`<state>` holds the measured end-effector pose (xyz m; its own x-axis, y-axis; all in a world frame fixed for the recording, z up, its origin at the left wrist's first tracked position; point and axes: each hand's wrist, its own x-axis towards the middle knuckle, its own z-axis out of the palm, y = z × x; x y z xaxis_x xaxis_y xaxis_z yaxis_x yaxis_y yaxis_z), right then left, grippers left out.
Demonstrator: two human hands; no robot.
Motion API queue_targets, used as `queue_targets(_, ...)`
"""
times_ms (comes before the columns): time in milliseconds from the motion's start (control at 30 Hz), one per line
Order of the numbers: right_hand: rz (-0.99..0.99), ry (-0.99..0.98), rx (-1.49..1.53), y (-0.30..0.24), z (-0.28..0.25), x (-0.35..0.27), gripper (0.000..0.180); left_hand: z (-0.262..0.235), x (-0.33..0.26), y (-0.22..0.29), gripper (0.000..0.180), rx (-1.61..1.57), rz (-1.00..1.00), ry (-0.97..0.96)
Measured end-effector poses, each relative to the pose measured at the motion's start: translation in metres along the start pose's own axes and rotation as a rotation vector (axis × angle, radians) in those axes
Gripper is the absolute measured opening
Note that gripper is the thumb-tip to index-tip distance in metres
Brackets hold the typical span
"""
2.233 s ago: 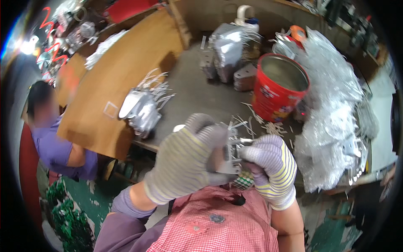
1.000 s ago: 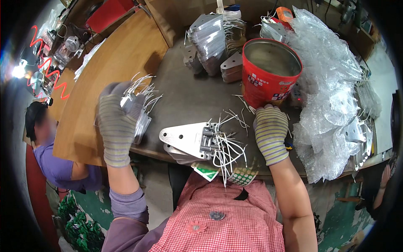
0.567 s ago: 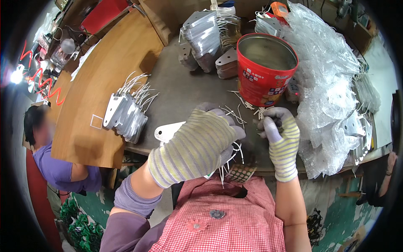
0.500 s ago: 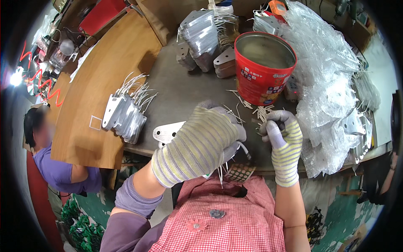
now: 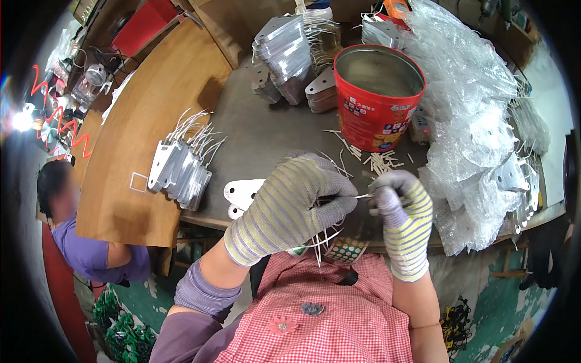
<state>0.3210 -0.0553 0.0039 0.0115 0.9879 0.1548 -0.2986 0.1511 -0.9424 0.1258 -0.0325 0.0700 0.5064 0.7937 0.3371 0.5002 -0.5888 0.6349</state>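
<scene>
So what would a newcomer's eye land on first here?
Probably the open, red, cylindrical tub right of centre on the dark worktop. To its right sprawls crumpled clear plastic wrap. Nearer, a thin white strand shows between the left hand and right hand, both in yellow-striped knit gloves.

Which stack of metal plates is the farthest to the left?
The stack overlapping the wooden board in this view; every other stack, even the plates partly hidden by the left hand, lies farther right.

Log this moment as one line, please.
left hand: pinching white strand | right hand: curled at strand's end | nearby: metal plates, short white pieces, red bucket
</scene>
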Motion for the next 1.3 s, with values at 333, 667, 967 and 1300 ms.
queue_targets(333, -0.671, -0.051, -0.799, -0.012, -0.001, 0.013, 0.019, -0.006, -0.002, 0.0, 0.017, 0.114, 0.045, -0.052)
queue_targets(667, -0.091, -0.067, 0.143, -0.006, -0.001, 0.002, 0.031, -0.002, -0.001, 0.001, 0.016, 0.063, 0.002, -0.038)
queue_targets(967, -0.438, -0.021, -0.409, -0.013, -0.003, 0.001, 0.025, 0.001, -0.003, -0.005, 0.019, 0.032, 0.015, 0.014)
queue_targets(1300, -0.444, 0.001, -0.443, -0.021, -0.003, 0.003, 0.024, 0.0, -0.004, -0.007, 0.02, 0.055, 0.073, 0.003)
